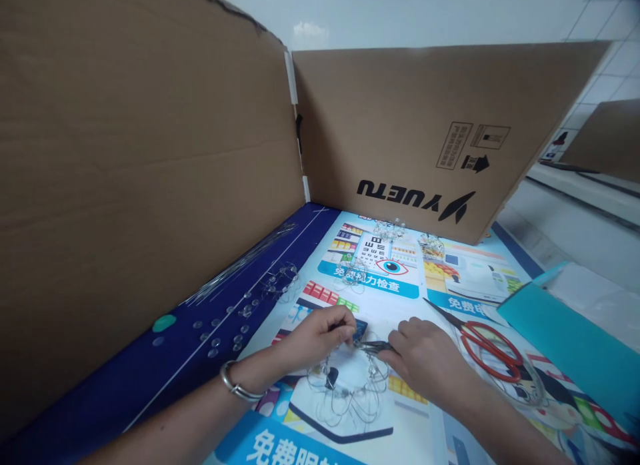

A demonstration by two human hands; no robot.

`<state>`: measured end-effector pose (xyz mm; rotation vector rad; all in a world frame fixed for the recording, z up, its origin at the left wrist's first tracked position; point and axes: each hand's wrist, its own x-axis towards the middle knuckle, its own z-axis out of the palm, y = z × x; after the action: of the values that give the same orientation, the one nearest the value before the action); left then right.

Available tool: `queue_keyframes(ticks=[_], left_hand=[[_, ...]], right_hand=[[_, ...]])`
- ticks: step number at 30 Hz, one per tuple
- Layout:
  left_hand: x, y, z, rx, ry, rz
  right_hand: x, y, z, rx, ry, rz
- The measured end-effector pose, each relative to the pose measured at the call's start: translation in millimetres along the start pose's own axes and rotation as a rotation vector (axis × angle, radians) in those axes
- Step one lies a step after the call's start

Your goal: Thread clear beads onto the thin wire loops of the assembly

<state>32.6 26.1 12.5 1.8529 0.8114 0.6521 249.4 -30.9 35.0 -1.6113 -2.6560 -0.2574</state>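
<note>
My left hand (pixel 325 333), a silver bangle on its wrist, pinches the upper part of a wire ring (pixel 356 393) made of thin looped wires with clear beads. My right hand (pixel 425 357) is wrapped round a pair of pliers (pixel 374 347). The jaws of the pliers meet the wire right beside my left fingertips; the exact grip point is too small to tell. Below both hands, the ring's loops spread over the printed sheet. To the right of my right hand lie red-handled scissors (pixel 493 350) with dark blades.
Clear beads (pixel 243 328) and a green piece (pixel 164 323) lie at left, near a bundle of straight wires (pixel 240 262). More wire pieces (pixel 353 273) lie farther back. Cardboard walls (pixel 400 118) enclose the left and back. A roll of clear tape (pixel 535 385) and a teal box (pixel 570 338) are at right.
</note>
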Motion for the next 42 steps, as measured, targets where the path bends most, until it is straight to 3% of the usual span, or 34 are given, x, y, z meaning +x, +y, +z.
queue_keyframes(ticks=[12,21,27,34,42], left_hand=[[0.1,1.5,-3.1,0.122,-0.052,-0.015],[-1.1,4.3,-1.8,0.321,0.027,-0.030],[-1.7,4.0,-0.6,0.341,0.052,-0.003],[-0.8,7.0,-0.6,0.330,0.046,0.010],[-1.4,5.7,1.6,0.353,0.034,0.088]], right_hand=[[4.5,-3.1,8.5,-0.013,0.108,-0.017],[17.3,-7.3,13.1,-0.008,0.153,-0.060],[11.2,-1.6,6.5,0.019,0.104,-0.023],[1.4,-0.6,-10.5,0.070,-0.062,0.054],[4.4,-13.7,-9.1,0.028,-0.047,0.037]])
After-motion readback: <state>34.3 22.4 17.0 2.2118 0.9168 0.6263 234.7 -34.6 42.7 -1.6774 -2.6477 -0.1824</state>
